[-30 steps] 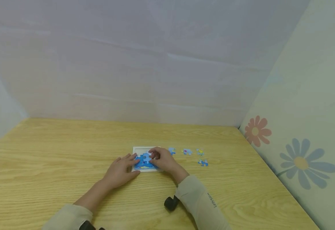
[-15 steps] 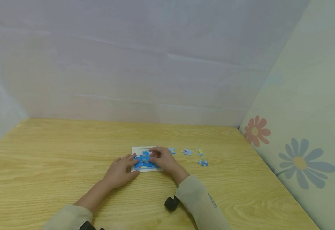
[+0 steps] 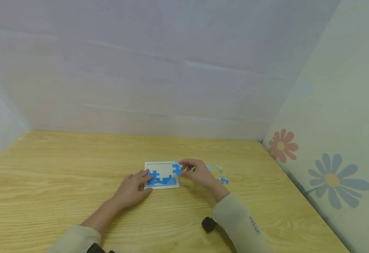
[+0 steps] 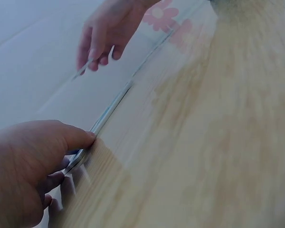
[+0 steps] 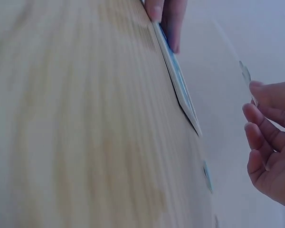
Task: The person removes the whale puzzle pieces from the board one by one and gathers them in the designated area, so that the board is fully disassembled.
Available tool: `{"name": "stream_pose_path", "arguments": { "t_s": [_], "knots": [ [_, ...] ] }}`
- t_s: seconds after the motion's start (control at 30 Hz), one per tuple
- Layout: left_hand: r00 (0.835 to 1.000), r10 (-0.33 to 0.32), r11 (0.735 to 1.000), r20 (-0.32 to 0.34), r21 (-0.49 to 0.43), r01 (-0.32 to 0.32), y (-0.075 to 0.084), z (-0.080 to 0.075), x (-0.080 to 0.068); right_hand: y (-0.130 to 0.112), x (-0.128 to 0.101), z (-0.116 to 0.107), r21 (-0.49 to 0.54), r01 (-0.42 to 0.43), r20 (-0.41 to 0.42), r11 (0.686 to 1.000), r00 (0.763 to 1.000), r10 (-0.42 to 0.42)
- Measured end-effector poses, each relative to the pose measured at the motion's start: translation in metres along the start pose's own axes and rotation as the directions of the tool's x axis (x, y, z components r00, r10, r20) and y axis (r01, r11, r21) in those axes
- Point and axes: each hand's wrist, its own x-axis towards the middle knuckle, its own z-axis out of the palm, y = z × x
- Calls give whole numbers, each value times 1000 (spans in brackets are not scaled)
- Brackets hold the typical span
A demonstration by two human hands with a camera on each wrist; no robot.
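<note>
A small white-framed jigsaw puzzle board (image 3: 164,169) lies on the table with blue pieces (image 3: 162,180) along its lower and left parts. My left hand (image 3: 132,189) rests on the board's left side, fingers spread over the pieces and thumb at the near edge. Over the board's right side, my right hand (image 3: 198,172) pinches a blue puzzle piece (image 3: 176,169) between thumb and fingertips. In the right wrist view that puzzle piece (image 5: 245,73) is held up, apart from the board (image 5: 180,90). The left wrist view shows the board edge-on beside the left thumb (image 4: 80,138).
Right of the board lie loose puzzle pieces, among them one with a yellow flower (image 3: 220,168) and a blue and white one (image 3: 223,180). Others are partly hidden behind the right hand. A pale wall (image 3: 140,88) stands behind the wooden table (image 3: 76,158), and a flowered wall (image 3: 339,105) at the right.
My right hand has moved right and lifted the blue puzzle piece from the middle of the board, leaving pale backing showing there. The left hand has stayed in place.
</note>
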Motion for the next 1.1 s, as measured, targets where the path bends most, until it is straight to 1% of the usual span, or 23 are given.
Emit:
{"name": "stream_pose_path", "arguments": {
  "t_s": [0.1,0.17,0.37,0.47,0.63,0.77,0.9,1.0,1.1],
  "knots": [
    [1000,5,1000,-3,-15,-5,-6,8,-1,9,-11,-11,-1,-17,-11,1000,1000,17],
    [1000,9,1000,1,-17,-9,-7,8,-1,12,-18,-21,-4,-25,-27,1000,999,25],
    [1000,-2,1000,27,-17,2,-6,8,0,25,-36,-45,-46,-70,-114,996,991,64],
    [999,-3,1000,38,-16,3,-6,7,0,23,-43,-54,-50,-72,-138,996,988,64],
    [999,10,1000,40,-23,-9,-4,4,0,17,-53,-62,-28,-81,-125,996,989,77],
    [999,11,1000,46,-26,-10,-4,1,0,33,-56,-67,-4,-118,-111,993,987,116],
    [999,16,999,48,-32,-14,-3,-1,-1,47,-57,-68,13,-133,-105,991,985,133],
    [999,23,999,50,-34,-21,-2,-2,-1,53,-58,-66,14,-147,-95,989,984,148],
    [998,26,999,54,-36,-24,-1,-4,-2,53,-59,-64,18,-160,-74,987,984,161]
  ]
}}
